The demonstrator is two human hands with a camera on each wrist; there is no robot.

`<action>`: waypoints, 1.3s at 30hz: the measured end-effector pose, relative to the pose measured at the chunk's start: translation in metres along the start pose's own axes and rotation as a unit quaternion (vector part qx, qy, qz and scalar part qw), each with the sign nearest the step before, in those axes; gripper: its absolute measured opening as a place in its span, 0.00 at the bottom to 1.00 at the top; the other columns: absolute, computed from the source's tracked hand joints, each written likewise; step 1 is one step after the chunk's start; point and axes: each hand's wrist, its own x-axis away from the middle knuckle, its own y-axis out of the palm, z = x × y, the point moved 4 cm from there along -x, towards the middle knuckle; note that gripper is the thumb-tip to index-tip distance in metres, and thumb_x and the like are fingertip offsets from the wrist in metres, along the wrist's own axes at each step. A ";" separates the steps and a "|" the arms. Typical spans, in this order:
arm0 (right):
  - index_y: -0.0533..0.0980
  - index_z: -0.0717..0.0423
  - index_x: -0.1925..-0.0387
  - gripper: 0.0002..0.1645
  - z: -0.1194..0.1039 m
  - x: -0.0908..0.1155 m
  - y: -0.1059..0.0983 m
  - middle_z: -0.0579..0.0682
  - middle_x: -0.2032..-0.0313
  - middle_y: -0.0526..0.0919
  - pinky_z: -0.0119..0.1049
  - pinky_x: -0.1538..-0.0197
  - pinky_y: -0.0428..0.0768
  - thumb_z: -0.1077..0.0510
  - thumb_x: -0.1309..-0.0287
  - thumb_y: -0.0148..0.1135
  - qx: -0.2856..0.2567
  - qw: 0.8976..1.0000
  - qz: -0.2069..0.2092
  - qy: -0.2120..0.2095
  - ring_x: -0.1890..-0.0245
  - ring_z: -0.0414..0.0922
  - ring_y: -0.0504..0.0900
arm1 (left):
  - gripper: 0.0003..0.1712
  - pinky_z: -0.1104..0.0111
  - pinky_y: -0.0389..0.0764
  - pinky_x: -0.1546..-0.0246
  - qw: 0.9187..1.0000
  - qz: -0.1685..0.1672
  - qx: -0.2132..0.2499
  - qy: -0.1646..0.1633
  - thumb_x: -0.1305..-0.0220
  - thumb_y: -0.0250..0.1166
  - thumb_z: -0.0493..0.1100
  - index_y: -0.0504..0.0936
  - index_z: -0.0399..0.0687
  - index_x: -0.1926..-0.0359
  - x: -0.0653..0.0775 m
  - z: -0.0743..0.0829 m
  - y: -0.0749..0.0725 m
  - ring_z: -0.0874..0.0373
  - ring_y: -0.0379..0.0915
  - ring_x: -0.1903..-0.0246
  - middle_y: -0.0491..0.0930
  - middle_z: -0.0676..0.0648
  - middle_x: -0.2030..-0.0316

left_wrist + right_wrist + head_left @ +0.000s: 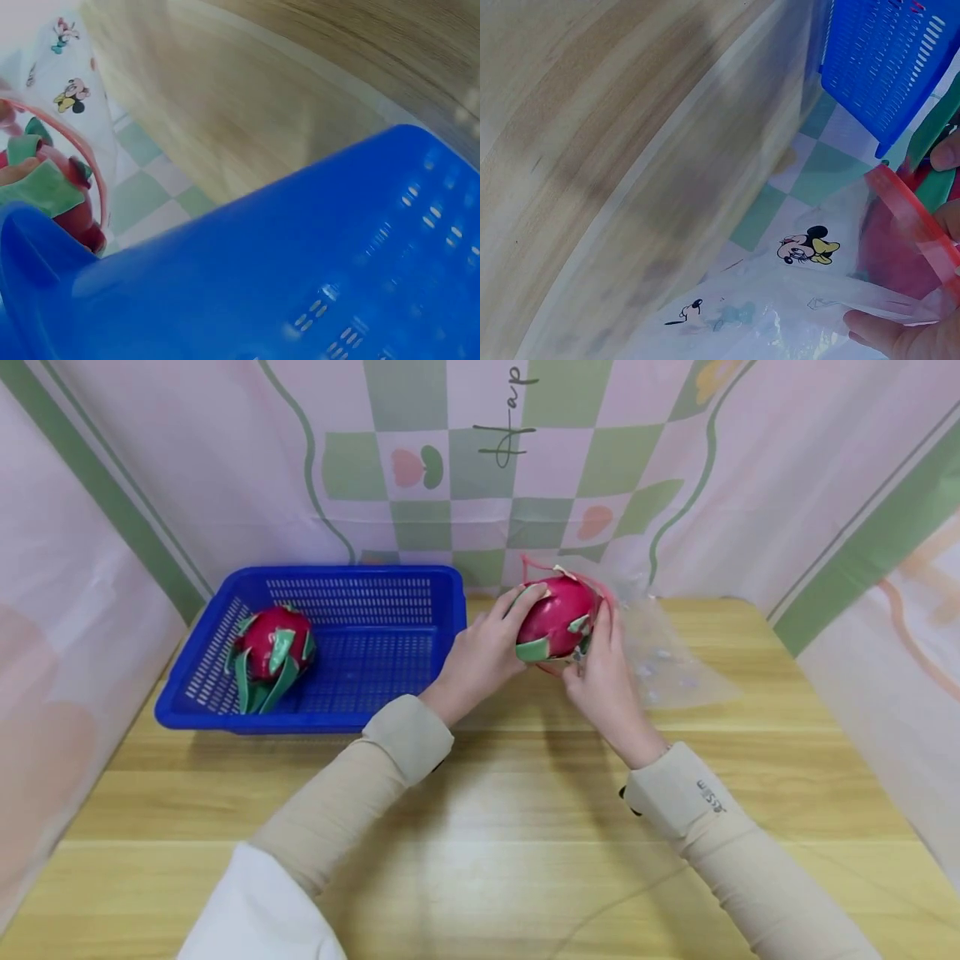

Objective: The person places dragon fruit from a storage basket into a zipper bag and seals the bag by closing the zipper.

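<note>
One dragon fruit [270, 639] sits in the blue basket [258, 723]; second dragon fruit [558, 617] at the red rim [911, 206] of a clear bag [671, 668] — left hand [483, 652] curled round it, right hand [609, 685] pinching the rim. Probably bagging; next move calls for holding the mouth wide while easing fruit in.

A glossy red dragon fruit [553, 620] with green scales is held at the red-rimmed mouth of a clear plastic bag [663, 647]. Printed with cartoon characters, the bag spreads rightward, crumpled.
</note>
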 end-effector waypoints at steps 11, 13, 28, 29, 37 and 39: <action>0.39 0.68 0.27 0.54 -0.001 0.000 0.001 0.62 0.26 0.41 0.54 0.41 0.74 0.73 0.53 0.54 -0.013 1.000 0.005 -0.012 0.31 0.59 0.57 | 0.57 0.58 0.76 0.41 0.990 -0.010 0.121 -0.074 0.52 0.76 0.49 0.52 0.52 0.26 -0.008 -0.006 0.008 0.51 0.70 0.38 0.65 0.47 0.32; 0.39 0.67 0.27 0.54 -0.001 0.001 0.001 0.61 0.25 0.40 0.50 0.52 0.77 0.73 0.53 0.53 -0.015 1.000 0.006 -0.017 0.33 0.58 0.59 | 0.58 0.58 0.75 0.40 0.982 -0.013 0.159 -0.103 0.54 0.77 0.48 0.52 0.50 0.27 -0.009 -0.008 0.010 0.51 0.70 0.38 0.66 0.47 0.33; 0.39 0.68 0.27 0.53 0.002 0.002 0.000 0.62 0.26 0.40 0.46 0.57 0.73 0.73 0.52 0.54 -0.023 0.999 0.004 -0.032 0.34 0.59 0.59 | 0.55 0.57 0.74 0.39 0.969 -0.024 0.197 -0.149 0.52 0.75 0.48 0.51 0.47 0.30 -0.008 -0.010 0.020 0.49 0.68 0.38 0.67 0.43 0.36; 0.39 0.67 0.27 0.53 0.002 0.002 0.000 0.62 0.26 0.40 0.46 0.58 0.73 0.73 0.52 0.54 -0.022 0.999 0.003 -0.030 0.34 0.59 0.59 | 0.55 0.55 0.74 0.40 0.969 -0.026 0.193 -0.155 0.52 0.75 0.50 0.50 0.49 0.30 -0.008 -0.011 0.020 0.50 0.68 0.38 0.67 0.43 0.36; 0.40 0.67 0.27 0.53 0.005 0.004 0.005 0.63 0.26 0.43 0.48 0.57 0.75 0.72 0.53 0.54 -0.010 1.000 -0.001 -0.019 0.35 0.60 0.61 | 0.54 0.57 0.74 0.39 0.956 -0.038 0.239 -0.168 0.52 0.75 0.49 0.53 0.49 0.30 -0.009 -0.014 0.023 0.49 0.69 0.38 0.68 0.44 0.36; 0.41 0.67 0.27 0.53 0.005 0.004 0.005 0.63 0.26 0.43 0.49 0.53 0.74 0.71 0.53 0.54 -0.009 1.000 -0.002 -0.017 0.34 0.60 0.60 | 0.53 0.59 0.74 0.38 0.945 -0.042 0.270 -0.180 0.52 0.76 0.48 0.54 0.47 0.31 -0.009 -0.016 0.026 0.50 0.69 0.38 0.68 0.43 0.36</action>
